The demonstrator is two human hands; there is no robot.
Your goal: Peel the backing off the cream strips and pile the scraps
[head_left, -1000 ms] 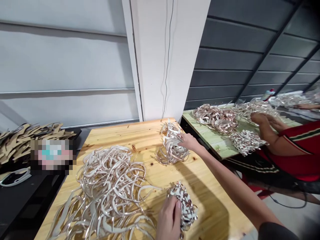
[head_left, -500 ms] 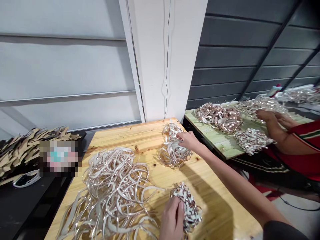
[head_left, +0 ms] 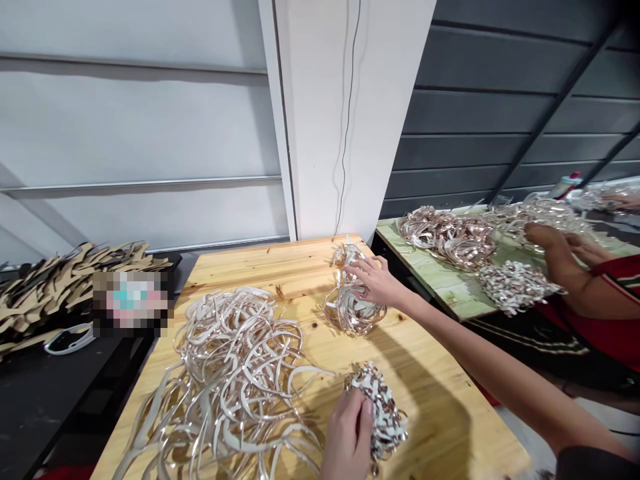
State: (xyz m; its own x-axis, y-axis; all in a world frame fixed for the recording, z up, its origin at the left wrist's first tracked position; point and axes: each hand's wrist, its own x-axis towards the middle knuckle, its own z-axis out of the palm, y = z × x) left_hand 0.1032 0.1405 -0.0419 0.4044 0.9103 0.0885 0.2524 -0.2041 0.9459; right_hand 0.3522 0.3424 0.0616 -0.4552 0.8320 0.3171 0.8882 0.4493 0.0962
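My right hand point(head_left: 376, 283) reaches over a coiled bundle of shiny strips point(head_left: 354, 315) near the table's far right edge. Its fingers are spread above the bundle, and I cannot tell whether they touch it. My left hand point(head_left: 349, 430) is closed beside a heap of short white and metallic pieces point(head_left: 383, 410) close to me. Thumb and fingers press together there, hiding whatever lies between them. Left of both hands spreads a large tangled pile of long pale, glossy strips point(head_left: 240, 380).
All this lies on a wooden table point(head_left: 425, 373). To the left, tan and black strips point(head_left: 75, 287) cover a dark surface with a white loop point(head_left: 70, 340) on it. A co-worker's hands point(head_left: 550, 237) handle strips at a second table point(head_left: 465, 303) on the right.
My right hand's fingers have gone from pinched at the bundle to spread above it. The left hand keeps its closed grip beside the short pieces. The whole view has shifted slightly.
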